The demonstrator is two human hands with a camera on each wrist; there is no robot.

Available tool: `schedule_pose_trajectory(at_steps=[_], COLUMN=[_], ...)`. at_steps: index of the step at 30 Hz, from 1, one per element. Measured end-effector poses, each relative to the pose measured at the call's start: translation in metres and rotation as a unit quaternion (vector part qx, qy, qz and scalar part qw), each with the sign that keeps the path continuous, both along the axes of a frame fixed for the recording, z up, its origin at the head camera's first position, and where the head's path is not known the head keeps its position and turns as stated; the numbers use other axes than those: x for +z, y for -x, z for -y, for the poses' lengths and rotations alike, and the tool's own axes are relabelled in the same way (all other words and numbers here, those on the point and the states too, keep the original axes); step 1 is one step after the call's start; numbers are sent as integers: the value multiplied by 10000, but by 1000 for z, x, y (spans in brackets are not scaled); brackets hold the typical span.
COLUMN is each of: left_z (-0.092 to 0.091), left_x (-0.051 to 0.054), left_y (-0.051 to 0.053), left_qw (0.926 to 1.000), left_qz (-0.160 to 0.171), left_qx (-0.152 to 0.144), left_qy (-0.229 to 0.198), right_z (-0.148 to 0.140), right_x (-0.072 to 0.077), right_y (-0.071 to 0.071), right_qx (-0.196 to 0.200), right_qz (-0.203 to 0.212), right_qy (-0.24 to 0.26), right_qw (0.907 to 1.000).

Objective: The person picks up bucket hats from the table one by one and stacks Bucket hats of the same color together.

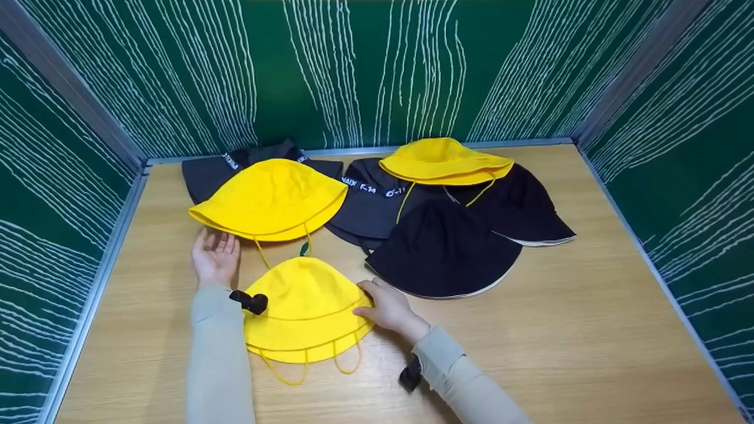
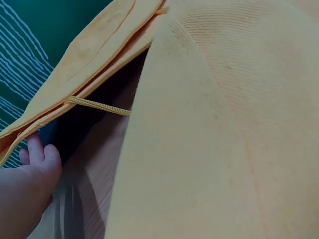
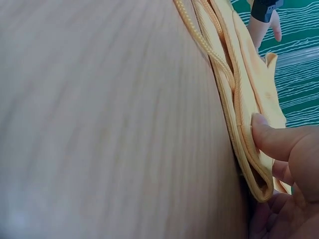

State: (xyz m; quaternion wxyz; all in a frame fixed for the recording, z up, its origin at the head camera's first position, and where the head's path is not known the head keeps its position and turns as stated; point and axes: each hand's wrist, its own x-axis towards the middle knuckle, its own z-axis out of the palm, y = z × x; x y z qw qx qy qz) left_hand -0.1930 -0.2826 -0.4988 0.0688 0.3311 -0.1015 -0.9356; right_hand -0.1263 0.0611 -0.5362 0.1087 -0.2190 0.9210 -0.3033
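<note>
Firstly, front hat [image 1: 306,288]: yellow, crown up, over the table [image 1: 589,330], nearest the person of all the hats; brim edge doubled, cord loops [image 1: 289,384] hanging from it. Whether the brim clears the wood cannot be told.

Right hand [image 1: 389,303]: at the front hat's right edge; thumb on top, fingers bent beneath, brim pinched between.

Left hand [image 1: 215,259]: beyond the front hat's left side; palm up, fingers loosely extended, gripping nothing, fingertips at the underside of the second hat's brim.

Second hat [image 1: 274,197]: yellow, crown up, behind and left of the front hat; thin cords below.

Grey hats, two: one [image 1: 200,179] behind the second hat, farther from the front hat; one [image 1: 362,218] behind and right of the front hat; both with white lettering.

Black hats, two: one [image 1: 445,253] right of and behind the front hat; one [image 1: 524,203] farther that way, partly covered.

Third hat [image 1: 445,159]: yellow, well behind and right of the front hat, lying over grey and black ones.

Walls [image 1: 277,88]: green, white-streaked, beyond the front hat and to both sides.
</note>
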Motion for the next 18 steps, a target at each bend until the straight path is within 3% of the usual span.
schedule_pose_trajectory(at_steps=[3, 5, 7, 11, 14, 18], left_z=[-5, -8, -12, -17, -19, -22], left_x=[1, 2, 1, 1, 2, 9], left_y=[3, 4, 4, 2, 0, 2], left_qw=[9975, 9921, 9822, 9549, 9414, 9362], left_qz=[174, 284, 419, 592, 662, 754], left_qx=[-511, -885, -1234, -1824, -2021, -1903], left_qy=[445, 846, 1354, 2265, 2618, 2858], right_z=[0, 1, 1, 1, 0, 0], right_x=[0, 0, 0, 0, 0, 0], right_y=[-1, -1, -1, 0, 0, 0], right_qx=[-22, -29, -38, -57, -61, -85], right_qz=[11, 30, 51, 82, 49, -36], right_qy=[-22, -18, -37, -38, -14, 83], right_qw=[10000, 10000, 10000, 9999, 10000, 9999])
